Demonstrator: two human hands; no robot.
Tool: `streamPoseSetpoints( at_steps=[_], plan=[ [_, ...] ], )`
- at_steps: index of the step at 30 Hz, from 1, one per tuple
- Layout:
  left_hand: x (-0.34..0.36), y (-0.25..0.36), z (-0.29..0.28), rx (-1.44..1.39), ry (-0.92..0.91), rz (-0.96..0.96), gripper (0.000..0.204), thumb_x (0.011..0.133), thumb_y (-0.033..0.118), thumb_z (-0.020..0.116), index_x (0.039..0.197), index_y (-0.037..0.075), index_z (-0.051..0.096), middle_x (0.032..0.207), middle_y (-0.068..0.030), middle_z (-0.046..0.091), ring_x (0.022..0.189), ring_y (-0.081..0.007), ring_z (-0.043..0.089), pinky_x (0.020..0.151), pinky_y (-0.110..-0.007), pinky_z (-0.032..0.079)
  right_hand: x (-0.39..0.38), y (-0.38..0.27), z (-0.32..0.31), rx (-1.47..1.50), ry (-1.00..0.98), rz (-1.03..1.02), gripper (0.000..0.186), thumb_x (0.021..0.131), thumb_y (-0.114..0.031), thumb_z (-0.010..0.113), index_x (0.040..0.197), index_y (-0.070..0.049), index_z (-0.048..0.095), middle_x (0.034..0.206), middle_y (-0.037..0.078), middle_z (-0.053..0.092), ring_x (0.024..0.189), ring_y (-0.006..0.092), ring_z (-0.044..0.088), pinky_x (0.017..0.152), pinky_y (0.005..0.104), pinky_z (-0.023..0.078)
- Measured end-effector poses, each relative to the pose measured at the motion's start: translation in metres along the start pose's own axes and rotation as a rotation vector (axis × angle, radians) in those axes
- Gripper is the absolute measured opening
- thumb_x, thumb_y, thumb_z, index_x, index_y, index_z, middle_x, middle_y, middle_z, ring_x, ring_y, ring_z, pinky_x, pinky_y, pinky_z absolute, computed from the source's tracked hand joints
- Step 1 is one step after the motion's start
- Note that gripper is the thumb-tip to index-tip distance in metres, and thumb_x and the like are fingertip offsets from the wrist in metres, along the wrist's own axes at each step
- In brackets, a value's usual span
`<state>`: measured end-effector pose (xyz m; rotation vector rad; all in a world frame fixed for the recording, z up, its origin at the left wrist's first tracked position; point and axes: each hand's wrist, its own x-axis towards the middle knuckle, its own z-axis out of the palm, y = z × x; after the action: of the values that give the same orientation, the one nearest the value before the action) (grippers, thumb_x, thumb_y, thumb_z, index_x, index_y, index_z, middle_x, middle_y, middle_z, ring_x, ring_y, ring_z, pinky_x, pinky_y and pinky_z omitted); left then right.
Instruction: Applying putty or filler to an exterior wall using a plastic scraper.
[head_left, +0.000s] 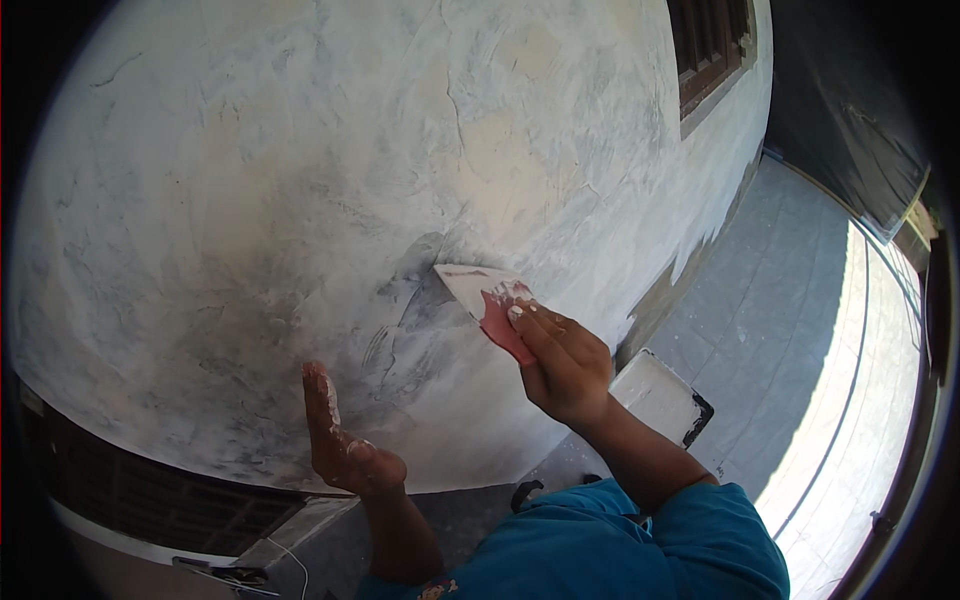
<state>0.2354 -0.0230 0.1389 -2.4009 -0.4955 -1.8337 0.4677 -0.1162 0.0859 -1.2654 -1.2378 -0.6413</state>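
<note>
My right hand point(565, 355) grips a red putty scraper point(505, 325) whose broad end is coated in white paste. The blade's tip meets a patchy white and grey wall point(300, 180), beside a dark grey smear. White paste also sticks to the fingers of this hand. To the left, my left hand point(350, 445) is raised close to the wall, its fingers stretched upward and seen edge-on. Paste marks its fingers and thumb, and it holds nothing that I can see.
A white container point(660, 395) with a black corner stands on the grey floor point(750, 270) behind my right forearm. A brown window point(708, 50) is at the upper right, a slatted brown frame point(150, 480) at the lower left. A dark sheet point(850, 110) hangs far right.
</note>
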Motion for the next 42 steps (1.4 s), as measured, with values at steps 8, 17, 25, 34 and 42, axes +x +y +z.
streamPoseSetpoints(
  at_steps=[8, 17, 25, 34, 42],
  plan=[
    [-0.003, 0.0, -0.002, 0.045, 0.072, 0.066, 0.068, 0.111, 0.038, 0.027, 0.138, -0.019, 0.052, 0.14, -0.0399, 0.056, 0.13, -0.0541, 0.058, 0.106, -0.058, 0.054, 0.043, 0.098, 0.021, -0.285, 0.223, 0.137, 0.042, 0.088, 0.003, 0.069, 0.13, -0.003, 0.07, 0.121, 0.017, 0.075, 0.106, 0.0327, 0.075, 0.09, 0.0383, 0.061],
    [-0.005, -0.005, 0.0, 0.066, 0.094, 0.087, 0.068, 0.111, 0.038, 0.026, 0.137, -0.019, 0.053, 0.138, -0.0393, 0.058, 0.13, -0.0539, 0.059, 0.106, -0.058, 0.054, -0.014, 0.064, -0.008, -0.062, 0.15, 0.191, 0.043, 0.082, 0.012, 0.063, 0.123, 0.002, 0.071, 0.118, 0.02, 0.076, 0.113, 0.036, 0.074, 0.099, 0.0412, 0.059],
    [-0.007, -0.005, 0.003, 0.072, 0.112, 0.091, 0.068, 0.111, 0.038, 0.026, 0.137, -0.018, 0.054, 0.137, -0.0387, 0.059, 0.129, -0.0537, 0.06, 0.106, -0.058, 0.054, 0.004, 0.057, 0.042, -0.198, 0.15, 0.098, 0.036, 0.087, 0.001, 0.07, 0.123, 0.0, 0.07, 0.121, 0.017, 0.074, 0.107, 0.0325, 0.075, 0.093, 0.0393, 0.061],
    [-0.007, -0.007, 0.006, 0.075, 0.128, 0.095, 0.068, 0.111, 0.038, 0.025, 0.136, -0.018, 0.055, 0.135, -0.0381, 0.06, 0.128, -0.0535, 0.06, 0.106, -0.057, 0.054, 0.026, 0.058, -0.011, -0.145, 0.197, 0.221, 0.047, 0.082, 0.009, 0.066, 0.129, 0.004, 0.068, 0.119, 0.02, 0.075, 0.104, 0.0348, 0.075, 0.089, 0.0385, 0.062],
    [-0.01, -0.008, 0.002, 0.09, 0.131, 0.092, 0.068, 0.112, 0.038, 0.025, 0.135, -0.017, 0.056, 0.133, -0.0375, 0.062, 0.128, -0.0533, 0.061, 0.106, -0.057, 0.054, 0.005, -0.01, 0.048, -0.132, 0.09, -0.181, 0.035, 0.084, -0.003, 0.071, 0.119, 0.0, 0.072, 0.112, 0.013, 0.076, 0.104, 0.0308, 0.074, 0.089, 0.0386, 0.063]
  ],
)
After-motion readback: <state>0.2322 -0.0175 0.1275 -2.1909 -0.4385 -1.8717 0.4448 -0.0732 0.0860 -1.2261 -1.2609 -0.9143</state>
